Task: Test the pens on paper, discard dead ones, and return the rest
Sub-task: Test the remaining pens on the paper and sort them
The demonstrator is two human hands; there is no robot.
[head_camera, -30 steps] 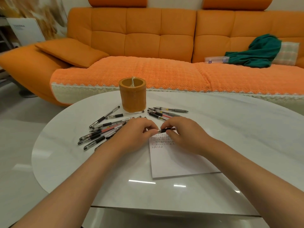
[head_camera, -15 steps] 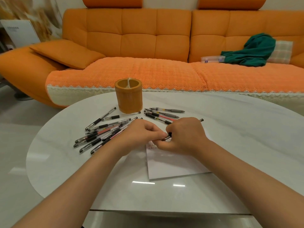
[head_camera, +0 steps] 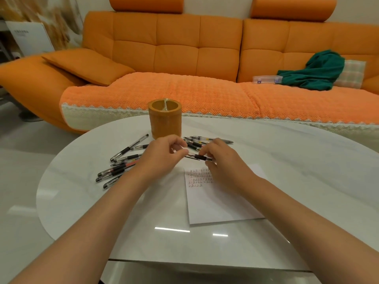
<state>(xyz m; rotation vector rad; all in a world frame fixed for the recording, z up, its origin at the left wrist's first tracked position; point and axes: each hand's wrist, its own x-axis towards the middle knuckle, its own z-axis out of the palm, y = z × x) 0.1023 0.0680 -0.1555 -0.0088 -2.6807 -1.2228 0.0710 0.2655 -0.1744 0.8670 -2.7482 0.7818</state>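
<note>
A black-gripped pen hangs level above the top of the white paper, which carries rows of small written marks. My right hand grips its right part. My left hand pinches its left end, at the cap. An orange pen holder stands behind my hands. Several pens lie scattered to the left, and another small group of pens lies just behind my right hand.
The white oval table bears everything. Behind it runs an orange sofa with a green cloth, a checked cushion and a clear plastic box on the right.
Both hands have lifted the pen off the paper and moved it up and away from me. The written marks, covered before, now show below the hands.
</note>
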